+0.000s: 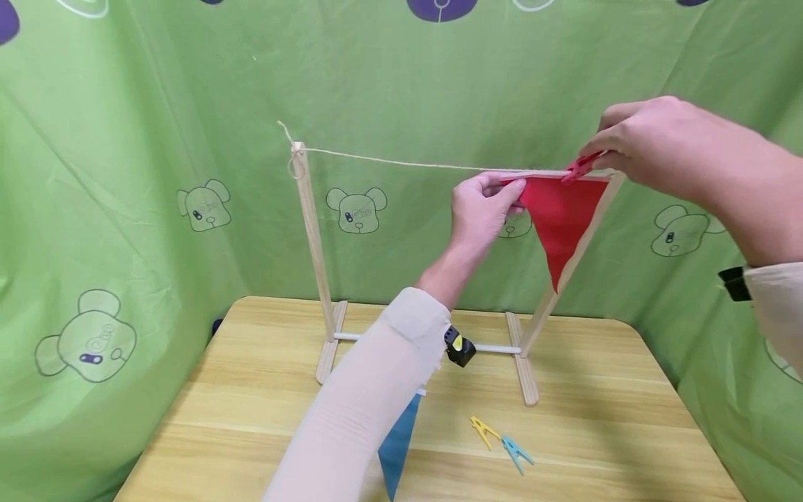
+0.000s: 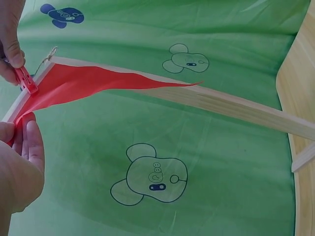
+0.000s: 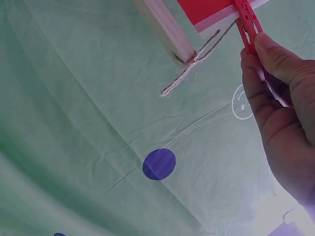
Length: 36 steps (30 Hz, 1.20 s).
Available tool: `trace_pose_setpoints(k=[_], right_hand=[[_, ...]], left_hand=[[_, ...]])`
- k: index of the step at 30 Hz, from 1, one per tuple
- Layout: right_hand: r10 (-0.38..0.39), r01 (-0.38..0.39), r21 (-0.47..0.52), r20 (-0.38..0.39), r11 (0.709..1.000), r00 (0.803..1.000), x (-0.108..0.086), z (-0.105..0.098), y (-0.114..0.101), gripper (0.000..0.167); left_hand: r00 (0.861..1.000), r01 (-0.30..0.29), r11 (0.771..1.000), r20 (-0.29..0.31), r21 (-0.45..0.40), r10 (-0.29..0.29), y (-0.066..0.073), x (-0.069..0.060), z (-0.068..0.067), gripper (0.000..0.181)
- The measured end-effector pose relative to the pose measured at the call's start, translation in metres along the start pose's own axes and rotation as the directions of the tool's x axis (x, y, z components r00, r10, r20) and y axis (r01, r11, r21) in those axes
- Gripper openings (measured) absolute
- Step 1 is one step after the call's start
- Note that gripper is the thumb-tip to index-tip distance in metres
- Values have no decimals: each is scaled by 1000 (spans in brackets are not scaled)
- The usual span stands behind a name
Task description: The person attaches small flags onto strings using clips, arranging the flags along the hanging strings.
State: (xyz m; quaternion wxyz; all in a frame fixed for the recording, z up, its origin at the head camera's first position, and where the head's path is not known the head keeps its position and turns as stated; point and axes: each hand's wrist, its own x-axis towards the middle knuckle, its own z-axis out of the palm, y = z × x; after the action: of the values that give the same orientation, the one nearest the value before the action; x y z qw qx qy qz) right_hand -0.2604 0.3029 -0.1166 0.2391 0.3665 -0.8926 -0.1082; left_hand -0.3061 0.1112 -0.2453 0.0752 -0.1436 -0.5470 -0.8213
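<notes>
A red triangular flag [image 1: 562, 213] hangs point down at the right end of a string [image 1: 401, 163] strung between two wooden posts. The left hand [image 1: 479, 213] pinches the flag's upper left corner at the string. At the flag's top edge, the right hand [image 1: 659, 143] pinches a red clothespin [image 1: 580, 167] between thumb and fingers. In the left wrist view the clothespin [image 2: 27, 81] lies across the white top edge of the flag [image 2: 88, 83]. The right wrist view shows the clothespin [image 3: 247, 24] at that edge, near the string's knot [image 3: 193, 60] on the post.
A yellow clothespin [image 1: 484, 431] and a blue clothespin [image 1: 516, 453] lie on the wooden table [image 1: 602, 418]. Partly behind the left sleeve is a blue flag [image 1: 399, 446]. The left post [image 1: 314, 237] and right post [image 1: 580, 258] stand on wooden feet joined by a white bar [image 1: 497, 348].
</notes>
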Motion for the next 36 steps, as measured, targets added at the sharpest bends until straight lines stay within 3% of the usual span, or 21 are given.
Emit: trace_pose_setpoints(k=[16,22,30,36], right_hand=[[11,-13,47,44,999,999,1,2,0,29],[10,-13,44,54,999,998,3,4,0,29],[50,-53,22,128,998,991,6,4,-1,26],[38,-40,18,121,999,992,7,4,-2,28]], left_hand=[[1000,4,1000,14,13,-4,0,0,-1,18],[1000,14,1000,12,8,-14,-1,1,-1,19],[1000,5,1000,24,-8,-5,-3,1,0,19],[1000,-2,1000,20,-7,2,-5,1,1,18]])
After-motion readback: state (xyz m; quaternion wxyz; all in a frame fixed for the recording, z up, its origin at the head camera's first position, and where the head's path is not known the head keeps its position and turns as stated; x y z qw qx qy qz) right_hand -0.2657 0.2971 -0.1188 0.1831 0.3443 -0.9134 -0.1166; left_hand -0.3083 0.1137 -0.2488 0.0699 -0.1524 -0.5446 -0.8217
